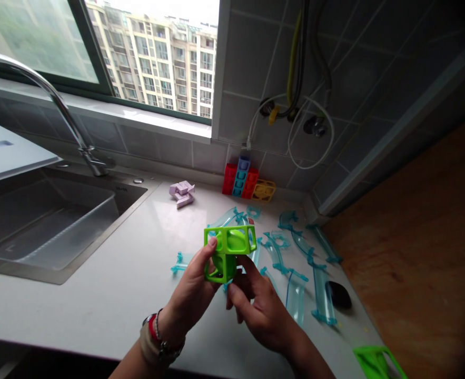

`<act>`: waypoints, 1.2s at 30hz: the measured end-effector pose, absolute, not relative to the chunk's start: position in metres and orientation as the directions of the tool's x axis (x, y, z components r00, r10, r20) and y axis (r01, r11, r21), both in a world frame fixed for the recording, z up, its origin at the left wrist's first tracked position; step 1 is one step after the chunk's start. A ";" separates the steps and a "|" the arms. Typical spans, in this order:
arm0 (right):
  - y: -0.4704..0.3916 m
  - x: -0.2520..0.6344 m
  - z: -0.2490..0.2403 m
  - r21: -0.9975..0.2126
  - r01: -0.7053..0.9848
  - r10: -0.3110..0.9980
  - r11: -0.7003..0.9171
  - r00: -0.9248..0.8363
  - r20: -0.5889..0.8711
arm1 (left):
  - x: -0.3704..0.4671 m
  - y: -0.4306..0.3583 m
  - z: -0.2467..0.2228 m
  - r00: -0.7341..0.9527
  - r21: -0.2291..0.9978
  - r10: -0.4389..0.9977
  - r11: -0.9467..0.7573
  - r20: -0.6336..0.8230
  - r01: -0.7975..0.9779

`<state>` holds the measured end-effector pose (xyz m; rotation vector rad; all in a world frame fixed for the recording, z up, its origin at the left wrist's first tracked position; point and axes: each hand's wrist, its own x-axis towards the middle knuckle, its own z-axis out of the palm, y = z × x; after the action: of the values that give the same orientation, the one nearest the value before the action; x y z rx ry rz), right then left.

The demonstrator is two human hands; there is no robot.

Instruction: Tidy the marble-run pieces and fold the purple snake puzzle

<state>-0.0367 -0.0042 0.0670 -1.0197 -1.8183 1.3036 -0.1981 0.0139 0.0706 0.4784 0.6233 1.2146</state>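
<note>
Green block: A bright green, open-framed plastic block (236, 241) is held up over the white countertop (109, 313), its wide upper frame reaching right past a narrower lower one, with rounded, smooth walls inside.
Left hand: The left hand (195, 292) grips the green block from its left side, thumb pressed on the front.
Right hand: The right hand (261, 310) curls its fingers at the green block's lower right; whether they grip anything cannot be told.
Handwork: The step appears to be handling or adjusting the piece; the next move likely calls for a steady left hold and careful right fingertips.
Tracks: Translucent teal plastic track pieces (324, 295) lie scattered beyond and right of the green block.
Upright blocks: A red, blue and yellow plastic row (239, 181) stands beyond the green block, by the wall.
Sink: A stainless-steel sink (94, 242) lies well left of the green block.
</note>
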 end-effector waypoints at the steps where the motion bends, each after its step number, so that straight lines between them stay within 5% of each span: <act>1: -0.004 -0.036 0.067 -0.958 0.210 0.883 0.193 -0.463 0.076 | -0.196 0.013 0.070 0.240 0.641 0.953 0.303 -0.187 -0.705; 13: 0.001 -0.025 0.061 -0.938 0.252 0.969 0.240 -0.009 0.246 | -0.185 0.007 0.072 0.202 0.600 0.974 0.223 -0.103 -0.768; 18: 0.007 -0.027 0.061 -0.949 0.107 0.931 0.297 0.188 0.313 | -0.182 0.005 0.077 0.154 0.653 0.981 0.193 -0.117 -0.732; 26: 0.011 -0.023 0.063 -0.960 -0.067 0.961 0.271 0.084 0.265 | -0.181 0.004 0.073 0.136 0.785 0.984 0.173 -0.114 -0.594; 36: 0.010 -0.025 0.061 -0.954 -0.109 0.952 0.279 0.160 0.260 | -0.178 0.002 0.072 0.161 0.794 0.979 0.196 -0.125 -0.576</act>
<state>-0.0253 0.0104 0.0610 -0.9797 -1.1280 0.9646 -0.1784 0.0020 0.0715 0.6778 0.7388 1.2401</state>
